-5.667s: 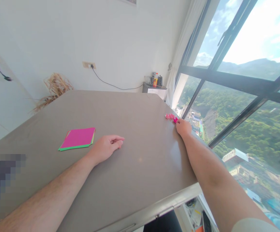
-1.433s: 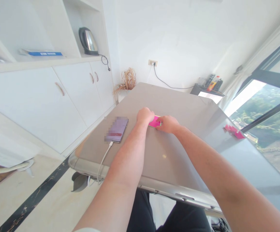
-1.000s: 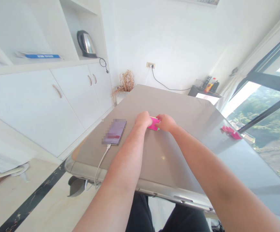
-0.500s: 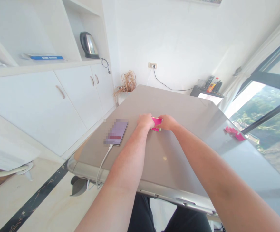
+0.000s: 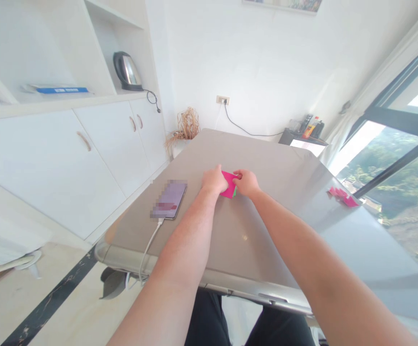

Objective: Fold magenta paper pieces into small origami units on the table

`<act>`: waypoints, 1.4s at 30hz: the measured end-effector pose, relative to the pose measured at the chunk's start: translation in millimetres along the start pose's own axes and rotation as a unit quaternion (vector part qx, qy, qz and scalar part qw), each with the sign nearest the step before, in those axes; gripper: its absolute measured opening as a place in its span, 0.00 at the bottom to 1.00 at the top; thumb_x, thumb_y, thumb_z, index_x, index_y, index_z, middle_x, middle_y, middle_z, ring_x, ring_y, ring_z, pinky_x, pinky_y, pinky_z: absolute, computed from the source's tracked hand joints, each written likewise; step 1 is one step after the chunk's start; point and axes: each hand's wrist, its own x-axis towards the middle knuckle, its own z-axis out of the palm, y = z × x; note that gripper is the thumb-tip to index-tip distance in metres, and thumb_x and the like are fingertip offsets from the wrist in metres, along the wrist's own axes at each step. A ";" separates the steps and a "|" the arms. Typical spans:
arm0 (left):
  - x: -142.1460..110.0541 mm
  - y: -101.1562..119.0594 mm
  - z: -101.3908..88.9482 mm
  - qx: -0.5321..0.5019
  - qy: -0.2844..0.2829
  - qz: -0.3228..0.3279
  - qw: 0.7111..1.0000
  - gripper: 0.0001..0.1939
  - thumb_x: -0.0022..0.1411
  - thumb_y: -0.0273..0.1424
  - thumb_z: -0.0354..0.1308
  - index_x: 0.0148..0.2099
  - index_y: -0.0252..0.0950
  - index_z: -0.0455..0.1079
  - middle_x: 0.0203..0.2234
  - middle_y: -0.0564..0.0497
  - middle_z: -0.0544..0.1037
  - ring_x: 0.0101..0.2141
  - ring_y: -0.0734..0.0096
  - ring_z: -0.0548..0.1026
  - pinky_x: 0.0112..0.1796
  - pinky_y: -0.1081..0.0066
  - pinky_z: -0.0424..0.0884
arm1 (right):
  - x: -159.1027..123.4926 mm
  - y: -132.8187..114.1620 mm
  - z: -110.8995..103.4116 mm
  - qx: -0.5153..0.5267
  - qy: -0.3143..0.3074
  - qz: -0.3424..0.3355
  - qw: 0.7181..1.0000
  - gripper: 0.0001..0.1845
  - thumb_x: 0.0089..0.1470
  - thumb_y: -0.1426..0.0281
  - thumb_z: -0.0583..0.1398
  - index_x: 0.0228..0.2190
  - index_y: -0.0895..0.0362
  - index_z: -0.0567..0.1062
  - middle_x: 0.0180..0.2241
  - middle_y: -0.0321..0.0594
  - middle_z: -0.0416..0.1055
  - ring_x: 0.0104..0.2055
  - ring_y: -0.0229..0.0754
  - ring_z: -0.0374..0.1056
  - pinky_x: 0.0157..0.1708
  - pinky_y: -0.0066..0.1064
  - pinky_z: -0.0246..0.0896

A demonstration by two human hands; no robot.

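A small stack of coloured paper squares [image 5: 229,186], pink on top with a green edge below, lies mid-table. My left hand [image 5: 214,179] rests on the stack's left side. My right hand [image 5: 247,182] pinches the top pink sheet at its right corner and lifts it, so the sheet stands tilted between both hands. Most of the stack is hidden under my hands.
The grey table [image 5: 266,216] also carries a phone [image 5: 169,199] with a white cable at its left edge and several small pink folded pieces [image 5: 340,196] near the right edge by the window. White cabinets [image 5: 68,154] stand on the left, a kettle [image 5: 126,71] on the shelf.
Earlier my right hand was at the pink pieces by the window. Both hands are now on the paper stack, and in the last half second the top pink sheet has tilted up.
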 end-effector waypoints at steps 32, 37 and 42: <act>-48.4 76.4 69.2 -0.543 -0.105 -0.027 0.833 0.13 0.44 0.32 0.69 0.34 0.35 0.75 0.29 0.49 0.81 0.31 0.66 0.77 0.38 0.66 0.72 | -84.3 103.2 -119.9 0.267 -0.009 -0.087 0.960 0.20 0.45 0.73 0.60 0.41 0.52 0.82 0.34 0.38 0.78 0.31 0.38 0.71 0.33 0.34 0.69; -48.4 78.6 69.8 -0.543 -0.118 -0.003 0.831 0.13 0.46 0.32 0.68 0.36 0.34 0.75 0.29 0.48 0.80 0.30 0.67 0.77 0.34 0.68 0.72 | -86.9 103.1 -114.3 0.219 0.020 -0.118 0.968 0.15 0.43 0.72 0.65 0.36 0.53 0.83 0.36 0.38 0.78 0.34 0.39 0.70 0.38 0.36 0.68; -49.0 80.5 69.3 -0.543 -0.103 0.018 0.833 0.22 0.49 0.28 0.62 0.50 0.38 0.73 0.34 0.47 0.81 0.29 0.65 0.79 0.28 0.69 0.71 | -92.1 96.3 -119.0 0.261 0.067 -0.068 0.961 0.10 0.46 0.65 0.67 0.33 0.55 0.83 0.28 0.38 0.77 0.31 0.39 0.71 0.35 0.35 0.69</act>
